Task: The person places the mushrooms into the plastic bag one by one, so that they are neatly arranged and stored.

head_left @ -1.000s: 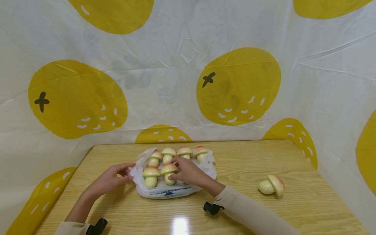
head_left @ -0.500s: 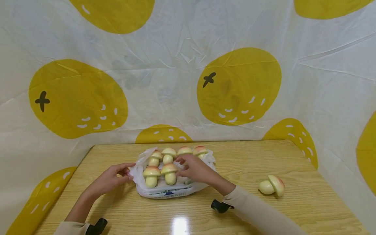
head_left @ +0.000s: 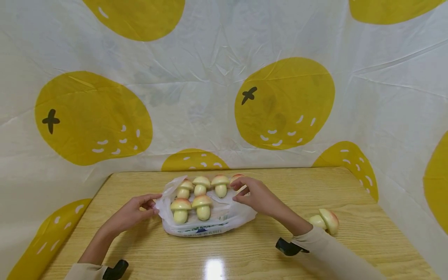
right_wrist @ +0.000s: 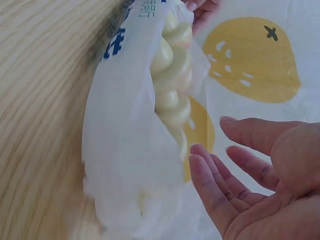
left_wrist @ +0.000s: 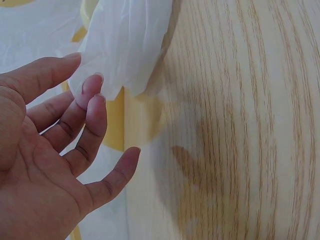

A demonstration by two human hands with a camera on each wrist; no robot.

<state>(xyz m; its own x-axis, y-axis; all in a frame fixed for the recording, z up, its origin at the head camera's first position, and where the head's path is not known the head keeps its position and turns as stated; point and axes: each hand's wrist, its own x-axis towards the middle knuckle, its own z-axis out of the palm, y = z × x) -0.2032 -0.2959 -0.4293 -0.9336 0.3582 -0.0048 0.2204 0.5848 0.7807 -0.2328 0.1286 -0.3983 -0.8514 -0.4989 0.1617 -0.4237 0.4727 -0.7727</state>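
Observation:
Several mushroom-shaped models with pale-yellow stems and reddish caps, including a front one (head_left: pixel 202 208) and a back one (head_left: pixel 221 186), lie in two rows on a white plastic bag (head_left: pixel 196 232) with printed lettering. My left hand (head_left: pixel 132 213) holds the bag's left edge at the fingertips; the left wrist view shows the thin plastic (left_wrist: pixel 127 45) there. My right hand (head_left: pixel 257 196) is over the bag's right end, thumb and fingers apart, with nothing between them. It partly hides the rightmost mushroom (head_left: pixel 237 177). In the right wrist view this hand (right_wrist: pixel 265 185) is beside the bag.
Another mushroom model (head_left: pixel 329 221) lies on its side to the right on the wooden table (head_left: pixel 364 249), partly behind my right forearm. A white cloth (head_left: pixel 196 116) printed with yellow fruit hangs behind the table and on both sides.
My right hand has let go of the front mushroom model at the middle and moved right toward the bag's right end. My left hand has stayed at the bag's left edge.

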